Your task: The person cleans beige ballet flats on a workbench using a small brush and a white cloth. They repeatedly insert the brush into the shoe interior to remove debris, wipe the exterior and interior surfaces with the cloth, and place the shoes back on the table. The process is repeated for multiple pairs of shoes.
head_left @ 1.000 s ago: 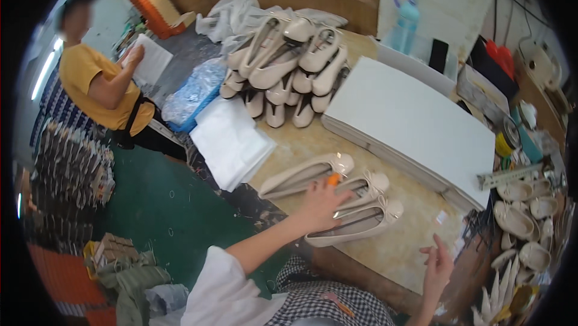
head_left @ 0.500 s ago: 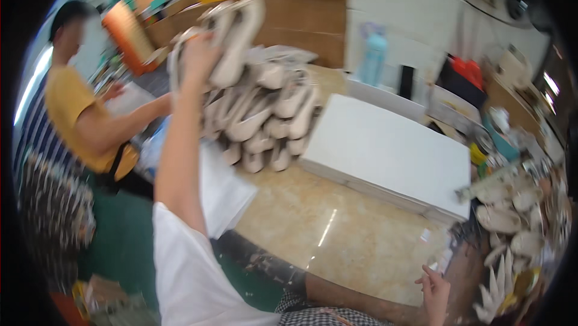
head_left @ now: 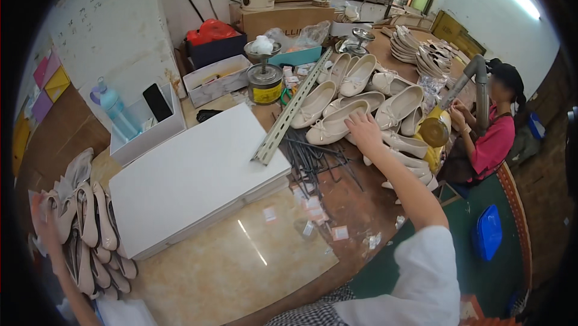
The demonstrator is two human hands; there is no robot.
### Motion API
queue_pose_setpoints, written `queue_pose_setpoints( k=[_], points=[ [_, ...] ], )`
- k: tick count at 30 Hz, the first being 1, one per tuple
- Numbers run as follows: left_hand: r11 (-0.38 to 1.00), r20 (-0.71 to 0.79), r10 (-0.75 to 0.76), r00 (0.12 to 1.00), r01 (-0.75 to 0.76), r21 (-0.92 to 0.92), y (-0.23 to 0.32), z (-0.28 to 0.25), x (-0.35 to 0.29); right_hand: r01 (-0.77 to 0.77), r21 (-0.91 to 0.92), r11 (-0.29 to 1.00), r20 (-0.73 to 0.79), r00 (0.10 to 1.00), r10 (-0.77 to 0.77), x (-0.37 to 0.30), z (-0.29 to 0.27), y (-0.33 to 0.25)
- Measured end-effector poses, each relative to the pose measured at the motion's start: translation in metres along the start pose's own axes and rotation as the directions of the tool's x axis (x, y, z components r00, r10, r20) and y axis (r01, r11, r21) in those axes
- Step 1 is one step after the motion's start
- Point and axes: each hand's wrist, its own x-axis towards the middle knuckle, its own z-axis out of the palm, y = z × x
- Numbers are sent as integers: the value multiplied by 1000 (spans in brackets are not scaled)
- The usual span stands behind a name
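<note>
Out over a heap of beige ballet flats on the right, my right hand (head_left: 363, 130) has its fingers bent over the heel end of a bow-trimmed ballet flat (head_left: 334, 126). More flats (head_left: 400, 108) lie around and under it, with their openings upward. At the far left edge, my left hand (head_left: 43, 214) is beside a stack of beige flats (head_left: 90, 223); motion smears its fingers, and I cannot make out whether they hold anything.
A white flat box (head_left: 198, 175) lies between the two shoe piles, with a slotted metal bar (head_left: 292, 109) across its corner. Behind are a bottle (head_left: 114, 106), a phone (head_left: 158, 103) and a tin (head_left: 265, 85). Dark rods (head_left: 313, 151) lie nearby. A co-worker (head_left: 494, 133) sits at right.
The view has swung to the right. My left hand has lowered from the raised pair of flats to beside the left stack. My right hand has reached forward onto the right-hand flats.
</note>
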Motion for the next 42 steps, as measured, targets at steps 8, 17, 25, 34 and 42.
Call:
queue_pose_setpoints(
  k=[8,17,25,34,42],
  points=[
    [267,792,528,306,826,-497,482,102,-210,79,581,810,104,980,-170,22,-97,-14],
    [-345,808,523,271,934,-90,552,119,-255,-77,-266,961,-184,983,28,-11,16,134],
    [-385,994,-50,102,916,-113,367,52,-314,-323,293,900,253,934,253,35,63,174],
    [-476,934,-321,157,826,-302,343,30,-350,-155,259,954,-276,934,226,55,9,103],
    [-294,770,-622,145,868,-401,330,35,-373,36,807,589,129,964,-234,-53,-190,-176]
  ],
)
